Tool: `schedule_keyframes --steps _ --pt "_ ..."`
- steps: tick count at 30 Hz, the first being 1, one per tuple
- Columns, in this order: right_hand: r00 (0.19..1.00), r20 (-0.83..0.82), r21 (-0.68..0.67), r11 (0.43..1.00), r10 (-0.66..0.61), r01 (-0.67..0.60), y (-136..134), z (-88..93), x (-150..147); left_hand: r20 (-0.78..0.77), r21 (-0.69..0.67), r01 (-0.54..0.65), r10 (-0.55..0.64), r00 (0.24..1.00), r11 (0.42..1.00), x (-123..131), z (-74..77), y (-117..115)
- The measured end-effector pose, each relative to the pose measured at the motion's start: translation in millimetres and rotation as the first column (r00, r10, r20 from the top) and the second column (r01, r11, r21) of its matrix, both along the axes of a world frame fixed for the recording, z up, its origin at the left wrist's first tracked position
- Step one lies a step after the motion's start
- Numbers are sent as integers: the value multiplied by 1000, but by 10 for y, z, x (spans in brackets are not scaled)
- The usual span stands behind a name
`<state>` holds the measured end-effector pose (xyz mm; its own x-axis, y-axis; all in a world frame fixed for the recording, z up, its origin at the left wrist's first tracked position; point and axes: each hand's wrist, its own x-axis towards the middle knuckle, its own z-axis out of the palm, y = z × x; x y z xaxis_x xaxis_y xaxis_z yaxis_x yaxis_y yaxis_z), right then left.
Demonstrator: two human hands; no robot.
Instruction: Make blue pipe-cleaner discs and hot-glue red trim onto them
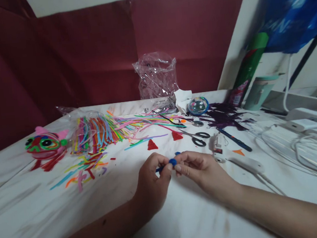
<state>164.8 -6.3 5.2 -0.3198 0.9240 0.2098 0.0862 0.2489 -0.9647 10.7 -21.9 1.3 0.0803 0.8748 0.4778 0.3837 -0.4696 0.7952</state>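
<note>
Above the marble-patterned table [123,219], my left hand [154,177] and my right hand [199,167] meet at a small blue pipe cleaner [173,162]. Its middle is coiled into a little ball, pinched from both sides by my thumbs and fingers. A short straight end sticks out by the left fingers, and another blue bit shows above the right fingertips. Beyond my hands lie two red fuzzy triangles, the left one [152,144] and the right one [177,135]. Black-handled scissors [198,137] rest open just past my right hand.
Bundled colourful pipe cleaners [98,132] spread across the back left, with cut scraps [87,169] before them. A decorated fish-like figure [46,144] stands far left. At right are a glue gun [248,162], a dark blue knife-like tool [235,140], cables and a power strip [312,119].
</note>
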Motion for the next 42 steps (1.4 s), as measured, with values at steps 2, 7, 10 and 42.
schedule_keyframes --steps 2,7,10,42 --pt "1000 -21 7 1000 -23 23 -18 -33 -16 -20 14 0 1 1000 1000 21 -23 2" --pt "998 36 79 996 -46 43 -13 -35 7 -99 -47 -21 16 995 999 14 -31 27" --pt "986 152 194 980 -71 40 19 -13 46 -151 -60 -21 11 988 998 -21 -21 52" --pt "992 -121 -101 994 32 -45 46 -42 15 9 -174 57 -56 998 983 7 23 26"
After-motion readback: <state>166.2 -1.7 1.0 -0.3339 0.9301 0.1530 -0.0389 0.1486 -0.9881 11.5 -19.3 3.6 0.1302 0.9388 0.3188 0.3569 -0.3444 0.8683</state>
